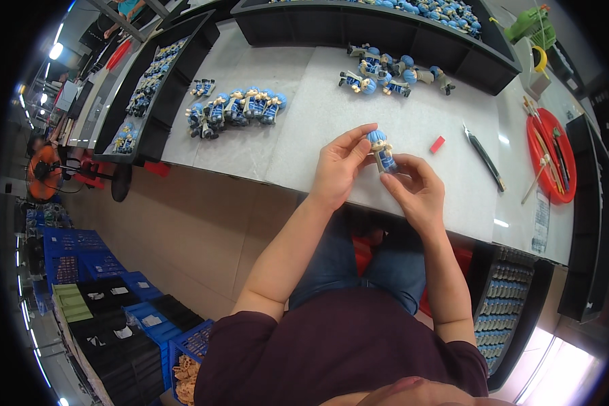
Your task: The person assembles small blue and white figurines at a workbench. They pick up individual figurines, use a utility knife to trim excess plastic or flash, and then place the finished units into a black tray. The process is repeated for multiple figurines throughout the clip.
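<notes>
Both my hands hold one small figurine (384, 153) with blue hair and a blue outfit, upright above the near edge of the table. The fingers and thumb of my left hand (342, 162) pinch it at the head and upper side. My right hand (417, 188) grips its lower end between thumb and fingers. Just right of the hands lies a small red block (437, 145). Farther right rests a dark pen-like knife (484, 157). A row of similar figurines (235, 108) stands to the left, and a loose pile of figurines (389, 71) lies beyond my hands.
A long black bin (379, 34) full of figurines spans the back. Another black bin (157, 101) stands at the left. At the right are a red dish (551, 155) with brushes and a tape dispenser (533, 68). A tray of figurines (504, 304) sits below the table.
</notes>
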### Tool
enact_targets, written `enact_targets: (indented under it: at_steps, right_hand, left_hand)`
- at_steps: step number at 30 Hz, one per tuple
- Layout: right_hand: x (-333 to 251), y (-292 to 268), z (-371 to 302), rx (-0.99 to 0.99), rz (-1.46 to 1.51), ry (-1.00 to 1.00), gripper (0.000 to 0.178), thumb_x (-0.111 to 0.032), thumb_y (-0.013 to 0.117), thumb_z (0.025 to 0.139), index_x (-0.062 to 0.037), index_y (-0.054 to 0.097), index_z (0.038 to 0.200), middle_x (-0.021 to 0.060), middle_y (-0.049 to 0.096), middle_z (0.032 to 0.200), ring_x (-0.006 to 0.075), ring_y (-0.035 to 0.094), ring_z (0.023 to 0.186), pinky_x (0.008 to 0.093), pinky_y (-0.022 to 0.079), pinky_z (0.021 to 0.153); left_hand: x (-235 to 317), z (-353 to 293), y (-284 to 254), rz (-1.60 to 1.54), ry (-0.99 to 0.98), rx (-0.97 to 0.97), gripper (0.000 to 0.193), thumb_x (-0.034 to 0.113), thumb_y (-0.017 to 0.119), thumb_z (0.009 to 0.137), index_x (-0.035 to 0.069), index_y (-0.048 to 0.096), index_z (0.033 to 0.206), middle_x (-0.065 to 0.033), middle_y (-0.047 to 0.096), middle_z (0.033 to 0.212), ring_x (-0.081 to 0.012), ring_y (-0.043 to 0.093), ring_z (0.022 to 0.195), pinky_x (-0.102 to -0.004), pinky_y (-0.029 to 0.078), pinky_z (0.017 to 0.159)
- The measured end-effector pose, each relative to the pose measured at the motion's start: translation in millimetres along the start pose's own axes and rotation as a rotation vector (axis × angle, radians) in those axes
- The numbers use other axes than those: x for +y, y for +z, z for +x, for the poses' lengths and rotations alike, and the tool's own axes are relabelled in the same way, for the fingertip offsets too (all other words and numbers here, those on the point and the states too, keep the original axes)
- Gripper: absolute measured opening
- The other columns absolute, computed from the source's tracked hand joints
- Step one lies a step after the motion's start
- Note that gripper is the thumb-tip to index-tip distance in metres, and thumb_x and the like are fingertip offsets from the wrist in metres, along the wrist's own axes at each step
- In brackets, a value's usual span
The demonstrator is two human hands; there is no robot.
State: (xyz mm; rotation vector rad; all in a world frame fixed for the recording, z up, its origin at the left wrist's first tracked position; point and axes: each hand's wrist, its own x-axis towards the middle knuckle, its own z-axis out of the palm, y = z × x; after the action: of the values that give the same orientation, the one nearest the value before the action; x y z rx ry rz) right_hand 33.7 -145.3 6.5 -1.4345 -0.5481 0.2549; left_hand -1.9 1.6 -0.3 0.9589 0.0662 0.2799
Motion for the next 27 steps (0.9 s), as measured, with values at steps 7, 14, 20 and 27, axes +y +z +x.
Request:
enact_targets:
  at_steps: [7, 14, 20, 27]
  right_hand:
    - [1.9, -0.3, 0.4, 0.003, -0.04, 0.013, 0.032, 0.0, 0.065, 0.075, 0.0062, 0.052, 0.104, 0.0108, 0.057, 0.095, 0.0134, 0.057, 0.087, 0.0246, 0.049, 0.076]
    - [2.6, -0.2, 0.3, 0.012, -0.041, -0.01, 0.032, 0.001, 0.064, 0.076, 0.0061, 0.052, 0.105, 0.0105, 0.057, 0.093, 0.0134, 0.058, 0.086, 0.0243, 0.049, 0.076]
    - [2.6, -0.3, 0.2, 0.012, -0.041, -0.004, 0.033, 0.001, 0.063, 0.076, 0.0062, 0.051, 0.106, 0.0108, 0.057, 0.092, 0.0134, 0.058, 0.086, 0.024, 0.049, 0.076]
    - [3.2, -1.3, 0.3, 0.007, -0.029, -0.006, 0.034, 0.001, 0.065, 0.074, 0.0055, 0.052, 0.105, 0.0099, 0.057, 0.094, 0.0125, 0.057, 0.086, 0.024, 0.05, 0.075]
  left_hand:
    - [-0.5, -0.9, -1.7, 0.001, 0.007, -0.008, 0.03, 0.008, 0.052, 0.087, -0.001, 0.051, 0.115, -0.0139, 0.058, 0.106, -0.0188, 0.056, 0.096, -0.0355, 0.045, 0.085]
    - [-0.4, -1.8, -1.1, 0.01, 0.008, 0.001, 0.028, 0.003, 0.051, 0.086, 0.0, 0.053, 0.113, -0.0113, 0.058, 0.104, -0.0168, 0.055, 0.094, -0.0332, 0.046, 0.085]
    - [0.1, -1.9, 0.0, 0.006, 0.02, -0.01, 0.027, 0.003, 0.051, 0.086, -0.001, 0.054, 0.113, -0.0096, 0.059, 0.103, -0.0149, 0.055, 0.093, -0.0308, 0.046, 0.085]
    - [-1.1, -1.5, -2.9, 0.007, 0.018, -0.025, 0.029, 0.005, 0.05, 0.087, -0.001, 0.051, 0.115, -0.0153, 0.057, 0.108, -0.0196, 0.055, 0.099, -0.0355, 0.044, 0.088]
